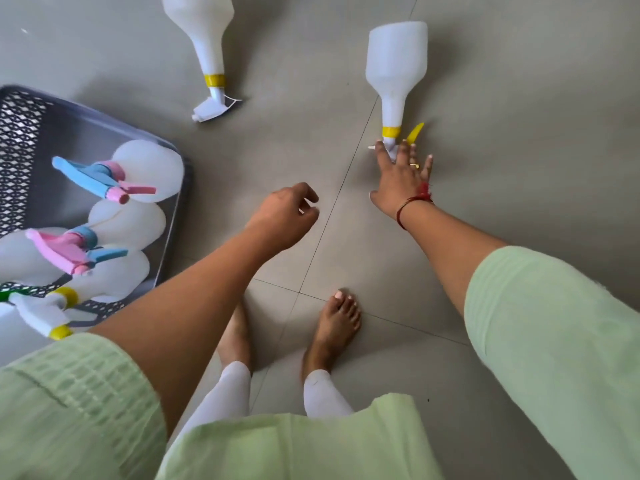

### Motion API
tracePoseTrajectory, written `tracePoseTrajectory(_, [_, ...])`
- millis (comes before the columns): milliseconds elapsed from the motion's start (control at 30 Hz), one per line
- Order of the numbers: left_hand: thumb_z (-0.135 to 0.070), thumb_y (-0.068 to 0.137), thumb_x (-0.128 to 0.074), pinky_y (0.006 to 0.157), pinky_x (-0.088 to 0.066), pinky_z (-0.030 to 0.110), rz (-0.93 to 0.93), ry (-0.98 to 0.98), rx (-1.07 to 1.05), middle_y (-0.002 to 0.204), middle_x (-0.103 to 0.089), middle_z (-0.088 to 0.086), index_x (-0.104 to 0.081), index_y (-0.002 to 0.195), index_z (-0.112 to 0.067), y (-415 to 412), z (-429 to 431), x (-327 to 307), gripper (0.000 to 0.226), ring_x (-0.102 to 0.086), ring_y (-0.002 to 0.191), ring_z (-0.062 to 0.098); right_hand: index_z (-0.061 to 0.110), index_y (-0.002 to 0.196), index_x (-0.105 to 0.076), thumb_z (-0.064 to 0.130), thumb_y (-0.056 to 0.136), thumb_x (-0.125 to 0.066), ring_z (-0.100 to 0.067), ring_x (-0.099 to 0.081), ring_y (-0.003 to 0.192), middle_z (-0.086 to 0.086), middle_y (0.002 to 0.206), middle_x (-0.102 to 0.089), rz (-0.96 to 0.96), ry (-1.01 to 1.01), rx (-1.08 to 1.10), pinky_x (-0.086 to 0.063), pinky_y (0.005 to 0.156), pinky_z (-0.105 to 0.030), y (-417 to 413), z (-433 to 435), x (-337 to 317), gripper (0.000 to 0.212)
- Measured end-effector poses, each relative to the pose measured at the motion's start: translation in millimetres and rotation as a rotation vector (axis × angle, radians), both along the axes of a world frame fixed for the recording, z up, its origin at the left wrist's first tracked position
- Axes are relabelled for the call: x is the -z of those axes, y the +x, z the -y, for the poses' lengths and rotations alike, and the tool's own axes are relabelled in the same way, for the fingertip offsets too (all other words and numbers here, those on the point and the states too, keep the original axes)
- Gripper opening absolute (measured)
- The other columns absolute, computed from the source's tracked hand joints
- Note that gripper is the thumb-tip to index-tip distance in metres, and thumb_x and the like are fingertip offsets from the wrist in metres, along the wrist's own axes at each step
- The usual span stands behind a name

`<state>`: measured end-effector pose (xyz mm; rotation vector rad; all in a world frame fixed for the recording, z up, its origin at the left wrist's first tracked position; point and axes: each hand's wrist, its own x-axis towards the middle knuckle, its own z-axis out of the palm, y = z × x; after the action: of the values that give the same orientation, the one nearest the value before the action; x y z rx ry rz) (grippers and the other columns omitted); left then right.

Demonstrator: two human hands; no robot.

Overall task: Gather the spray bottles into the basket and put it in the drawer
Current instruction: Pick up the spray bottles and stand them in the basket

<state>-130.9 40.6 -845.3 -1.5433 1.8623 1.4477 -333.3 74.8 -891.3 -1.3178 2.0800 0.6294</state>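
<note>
A dark perforated basket [24, 140] sits on the floor at the left, holding several white spray bottles: one with a blue and pink head [104, 178], one with a pink and blue head [65, 245], one with a yellow collar [52, 313]. Two more white bottles lie on the tiles: one with a yellow collar and white head [201, 32] at the top, another with a yellow trigger [396, 71] at the right. My right hand [403, 176] reaches over that bottle's spray head, fingers spread and touching it. My left hand [287, 216] hovers loosely curled, holding nothing.
Grey floor tiles [519, 168] spread all around. My two bare feet [336, 327] stand just below the hands. Light green sleeves and tunic fill the lower frame.
</note>
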Motion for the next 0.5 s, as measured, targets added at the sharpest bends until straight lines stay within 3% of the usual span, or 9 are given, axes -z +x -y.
tracePoseTrajectory(100, [-0.025, 0.093, -0.052, 0.075, -0.039, 0.024, 0.007, 0.011, 0.026, 0.111, -0.068, 0.001, -0.060, 0.118, -0.018, 0, -1, 5, 0.027, -0.060, 0.097, 0.021, 0.025, 0.148, -0.015, 0.009, 0.088, -0.051, -0.034, -0.016, 0.145, -0.019, 0.152, -0.019, -0.085, -0.067, -0.036, -0.006, 0.116, -0.057, 7, 0, 9, 0.072])
tracePoseTrajectory(200, [-0.027, 0.094, -0.051, 0.073, -0.036, 0.023, 0.014, 0.010, 0.009, 0.109, -0.068, 0.000, -0.060, 0.118, -0.019, 6, 0, 8, 0.027, -0.055, 0.089, 0.018, 0.021, 0.145, -0.025, 0.002, 0.088, -0.045, -0.035, -0.039, 0.126, -0.018, 0.135, -0.040, -0.126, -0.158, -0.127, -0.026, 0.107, -0.052, 9, -5, 12, 0.063])
tracePoseTrajectory(267, [-0.027, 0.094, -0.051, 0.073, -0.036, 0.024, 0.023, 0.000, 0.007, 0.108, -0.068, 0.000, -0.060, 0.118, -0.019, 14, 0, 5, 0.027, -0.053, 0.087, 0.017, 0.016, 0.138, -0.035, 0.003, 0.090, -0.041, -0.034, -0.045, 0.117, -0.019, 0.123, -0.047, -0.135, -0.178, -0.191, -0.030, 0.101, -0.049, 14, -11, 13, 0.050])
tracePoseTrajectory(333, [-0.026, 0.094, -0.051, 0.073, -0.039, 0.024, 0.016, 0.006, -0.010, 0.107, -0.068, 0.001, -0.060, 0.119, -0.017, 21, -4, 1, 0.027, -0.053, 0.086, 0.018, 0.012, 0.124, -0.047, 0.010, 0.097, -0.035, -0.034, -0.049, 0.111, -0.020, 0.114, -0.054, -0.136, -0.178, -0.250, -0.027, 0.106, -0.053, 22, -20, 9, 0.030])
tracePoseTrajectory(400, [-0.024, 0.094, -0.052, 0.073, -0.039, 0.024, 0.014, 0.017, -0.016, 0.107, -0.068, 0.002, -0.060, 0.119, -0.016, 29, -9, -7, 0.027, -0.054, 0.085, 0.018, 0.013, 0.114, -0.051, 0.017, 0.100, -0.034, -0.033, -0.052, 0.107, -0.019, 0.106, -0.059, -0.121, -0.175, -0.285, -0.013, 0.112, -0.060, 34, -30, 1, 0.022])
tracePoseTrajectory(500, [-0.024, 0.094, -0.052, 0.075, -0.038, 0.022, 0.015, 0.033, -0.036, 0.109, -0.068, 0.004, -0.060, 0.119, -0.015, 38, -15, -21, 0.027, -0.054, 0.086, 0.018, 0.015, 0.110, -0.052, 0.015, 0.092, -0.048, -0.032, -0.056, 0.099, -0.014, 0.095, -0.063, -0.147, -0.190, -0.342, -0.005, 0.113, -0.063, 45, -43, -21, 0.018])
